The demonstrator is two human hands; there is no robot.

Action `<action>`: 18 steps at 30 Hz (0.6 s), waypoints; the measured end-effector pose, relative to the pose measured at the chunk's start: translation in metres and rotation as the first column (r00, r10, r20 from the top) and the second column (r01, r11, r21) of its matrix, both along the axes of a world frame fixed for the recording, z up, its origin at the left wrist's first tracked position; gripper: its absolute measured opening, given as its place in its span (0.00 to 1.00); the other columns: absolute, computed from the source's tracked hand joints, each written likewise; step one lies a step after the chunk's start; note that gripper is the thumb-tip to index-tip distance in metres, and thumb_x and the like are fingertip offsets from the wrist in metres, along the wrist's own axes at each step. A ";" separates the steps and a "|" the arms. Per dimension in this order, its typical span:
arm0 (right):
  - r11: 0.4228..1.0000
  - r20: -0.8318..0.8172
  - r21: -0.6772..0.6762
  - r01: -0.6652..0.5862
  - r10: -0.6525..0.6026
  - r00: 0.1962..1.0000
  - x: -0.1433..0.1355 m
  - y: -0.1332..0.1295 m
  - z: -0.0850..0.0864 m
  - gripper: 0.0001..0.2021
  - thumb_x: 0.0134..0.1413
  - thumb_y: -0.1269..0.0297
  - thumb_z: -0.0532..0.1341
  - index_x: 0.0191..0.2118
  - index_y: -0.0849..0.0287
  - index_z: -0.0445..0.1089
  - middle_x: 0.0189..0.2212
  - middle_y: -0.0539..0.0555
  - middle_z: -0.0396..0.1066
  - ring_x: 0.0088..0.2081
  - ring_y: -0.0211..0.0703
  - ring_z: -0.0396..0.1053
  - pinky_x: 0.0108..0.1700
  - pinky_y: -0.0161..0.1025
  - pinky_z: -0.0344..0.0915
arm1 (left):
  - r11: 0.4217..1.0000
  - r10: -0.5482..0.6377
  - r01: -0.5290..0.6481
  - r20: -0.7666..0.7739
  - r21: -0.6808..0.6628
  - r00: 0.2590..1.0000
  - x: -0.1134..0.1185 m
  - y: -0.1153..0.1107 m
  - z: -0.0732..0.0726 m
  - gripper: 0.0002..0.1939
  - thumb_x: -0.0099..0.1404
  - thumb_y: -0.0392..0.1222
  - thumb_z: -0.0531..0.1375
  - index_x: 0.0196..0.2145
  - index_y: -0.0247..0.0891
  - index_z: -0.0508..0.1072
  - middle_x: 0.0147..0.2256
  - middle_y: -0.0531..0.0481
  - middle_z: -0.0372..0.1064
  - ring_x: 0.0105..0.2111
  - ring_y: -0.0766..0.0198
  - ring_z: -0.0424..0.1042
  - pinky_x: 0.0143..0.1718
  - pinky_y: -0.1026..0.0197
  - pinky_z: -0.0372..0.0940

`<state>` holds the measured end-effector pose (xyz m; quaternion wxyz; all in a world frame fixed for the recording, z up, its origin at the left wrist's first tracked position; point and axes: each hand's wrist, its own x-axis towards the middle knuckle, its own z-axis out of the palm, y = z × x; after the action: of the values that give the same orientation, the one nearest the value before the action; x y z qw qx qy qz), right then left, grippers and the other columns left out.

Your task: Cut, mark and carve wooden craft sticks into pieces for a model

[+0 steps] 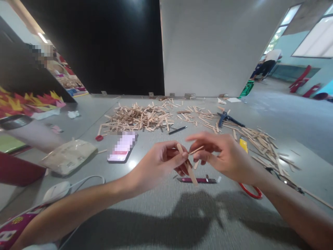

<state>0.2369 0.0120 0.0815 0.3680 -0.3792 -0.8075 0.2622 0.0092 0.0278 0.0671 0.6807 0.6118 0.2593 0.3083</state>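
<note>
My left hand (pixel 169 158) is closed on a wooden craft stick (pixel 191 173), pinched between thumb and fingers and slanting down to the right. A shorter, thin piece of stick (pixel 196 150) juts sideways from beside my left thumb tip. Close to that piece is my right hand (pixel 220 152), its index finger lifted and its thumb apart from it, with no clear grip on the piece. Another stick piece (pixel 196 164) shows below the right fingertips. Beneath both hands lies a dark red craft knife (pixel 199 180) on the grey surface.
A heap of cut sticks (pixel 140 116) lies behind my hands, with more sticks (pixel 262 142) at right. Around them are a phone (pixel 122 147), black pen (pixel 178 130), dark blue clamp-like tool (pixel 230 119), red-handled scissors (pixel 251 191), plastic packet (pixel 69 156) and white charger (pixel 57 191). Upright panels (pixel 208 48) stand behind.
</note>
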 end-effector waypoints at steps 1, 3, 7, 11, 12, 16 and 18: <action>0.999 0.016 -0.039 0.032 -0.031 0.999 0.003 0.005 -0.001 0.10 0.72 0.64 0.62 0.54 0.56 0.75 0.36 0.51 0.82 0.30 0.39 0.78 0.33 0.35 0.71 | 1.000 0.018 -0.018 0.003 -0.004 1.000 0.000 0.001 -0.001 0.14 0.76 0.48 0.64 0.35 0.36 0.72 0.30 0.49 0.79 0.30 0.62 0.82 0.35 0.62 0.74; 0.994 0.174 -0.086 0.069 -0.053 0.983 0.011 0.017 -0.004 0.09 0.73 0.61 0.60 0.50 0.56 0.76 0.37 0.53 0.82 0.33 0.42 0.78 0.37 0.39 0.72 | 0.998 0.066 -0.066 0.000 0.008 0.998 0.001 0.003 -0.003 0.14 0.75 0.47 0.64 0.34 0.36 0.72 0.30 0.48 0.78 0.29 0.63 0.80 0.32 0.63 0.73; 0.978 0.572 -0.204 0.045 0.082 0.816 0.025 0.041 -0.027 0.05 0.63 0.72 0.64 0.37 0.56 0.77 0.38 0.56 0.82 0.41 0.51 0.78 0.45 0.45 0.69 | 0.988 0.151 -0.150 -0.013 0.017 0.989 0.001 0.005 -0.005 0.09 0.75 0.44 0.64 0.39 0.38 0.68 0.29 0.51 0.77 0.27 0.64 0.78 0.25 0.66 0.70; 0.977 0.678 -0.169 0.130 0.019 0.735 0.032 0.054 -0.063 0.10 0.56 0.79 0.63 0.30 0.56 0.73 0.36 0.60 0.79 0.41 0.55 0.76 0.42 0.46 0.67 | 0.980 0.196 -0.196 -0.013 0.020 0.981 0.001 0.005 -0.004 0.09 0.75 0.41 0.63 0.49 0.39 0.66 0.29 0.54 0.76 0.25 0.65 0.77 0.23 0.67 0.68; 0.976 0.672 -0.164 0.144 0.004 0.740 0.033 0.056 -0.071 0.11 0.55 0.79 0.62 0.28 0.55 0.72 0.34 0.58 0.78 0.39 0.54 0.76 0.40 0.46 0.66 | 0.979 0.200 -0.200 -0.015 0.033 0.980 0.001 0.005 -0.004 0.09 0.76 0.41 0.62 0.49 0.39 0.66 0.29 0.54 0.75 0.24 0.66 0.76 0.23 0.68 0.68; 0.980 0.425 -0.171 0.106 -0.024 0.905 0.036 0.059 -0.082 0.16 0.56 0.74 0.65 0.22 0.53 0.64 0.21 0.50 0.67 0.26 0.42 0.68 0.28 0.40 0.57 | 0.980 0.183 -0.180 -0.020 0.090 0.983 0.001 0.004 -0.004 0.06 0.77 0.42 0.60 0.46 0.38 0.69 0.28 0.54 0.73 0.23 0.67 0.74 0.23 0.67 0.69; 0.983 0.303 -0.171 0.071 -0.016 0.953 0.034 0.058 -0.072 0.16 0.60 0.69 0.65 0.23 0.52 0.63 0.18 0.47 0.64 0.22 0.38 0.64 0.25 0.38 0.53 | 0.979 0.174 -0.171 -0.016 0.108 0.985 0.000 0.004 -0.004 0.06 0.77 0.43 0.60 0.45 0.38 0.70 0.27 0.54 0.73 0.23 0.68 0.73 0.23 0.67 0.68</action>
<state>0.2711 0.0696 0.0094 0.2108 -0.4640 -0.8185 0.2653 0.0089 0.0316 0.0631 0.6147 0.6262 0.3033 0.3715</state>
